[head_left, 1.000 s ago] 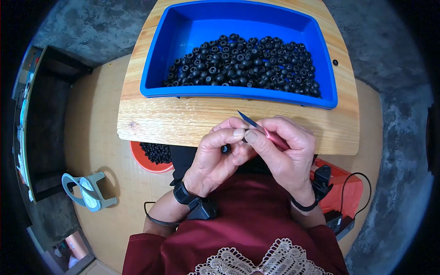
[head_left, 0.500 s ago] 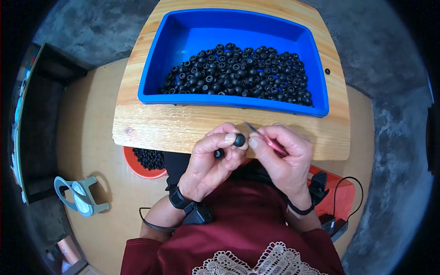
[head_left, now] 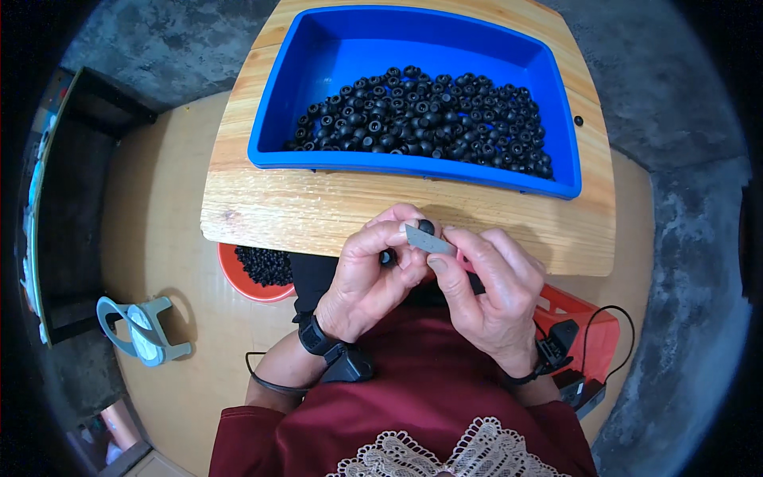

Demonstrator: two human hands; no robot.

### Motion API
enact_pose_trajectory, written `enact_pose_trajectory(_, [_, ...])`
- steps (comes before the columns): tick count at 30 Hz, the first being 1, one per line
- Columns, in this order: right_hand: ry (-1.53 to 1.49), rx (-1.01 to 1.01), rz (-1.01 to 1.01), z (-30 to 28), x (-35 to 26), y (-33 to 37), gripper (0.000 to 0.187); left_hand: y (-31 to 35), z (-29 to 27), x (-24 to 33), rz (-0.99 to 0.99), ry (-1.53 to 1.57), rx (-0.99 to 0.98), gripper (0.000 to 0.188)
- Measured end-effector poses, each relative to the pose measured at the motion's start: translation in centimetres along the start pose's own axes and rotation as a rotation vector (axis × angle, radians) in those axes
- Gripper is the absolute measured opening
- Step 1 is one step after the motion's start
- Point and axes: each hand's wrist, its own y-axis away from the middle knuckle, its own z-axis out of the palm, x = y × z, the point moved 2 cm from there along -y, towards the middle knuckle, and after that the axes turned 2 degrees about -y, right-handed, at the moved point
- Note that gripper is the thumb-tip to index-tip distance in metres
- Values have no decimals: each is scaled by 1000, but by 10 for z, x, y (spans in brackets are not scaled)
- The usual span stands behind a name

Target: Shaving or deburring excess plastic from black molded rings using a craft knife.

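Observation:
Between the thumb and fingers of my left hand is a small round black rubber part. A second black part sits lower in the same hand, against the curled fingers. My right hand is closed on a small knife with a pink handle. Its flat grey blade lies across the front of the upper black part, hiding some of it. Both hands are held over the near edge of the wooden table.
A blue tray with a heap of black rubber parts stands on the table. One loose part lies right of it. Below are an orange-red bowl of small black pieces, a red crate and a grey-green stool.
The blade has turned from edge-on to showing its broad side and now covers part of the black piece. My view has shifted slightly; both hands keep their holds.

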Motion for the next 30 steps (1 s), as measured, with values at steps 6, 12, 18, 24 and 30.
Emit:
enact_pose_trajectory(6, [19, 8, -7, 0, 1, 0, 18, 0, 1, -1, 9, 23, 11, 12])
enact_pose_trajectory(12, [9, -4, 3, 0, 3, 1, 18, 0, 1, -1, 3, 10, 59, 11])
enact_pose_trajectory(18, [-15, 28, 29, -2, 10, 1, 15, -1, 9, 1, 4, -33, 21, 11])
enact_pose_trajectory(24, [-63, 129, 167, -17, 21, -10, 11, -2, 17, 4, -3, -23, -46, 10])
enact_pose_trajectory(30, [130, 152, 145, -30, 47, -43, 13, -2, 18, -1, -3, -35, 184, 19])
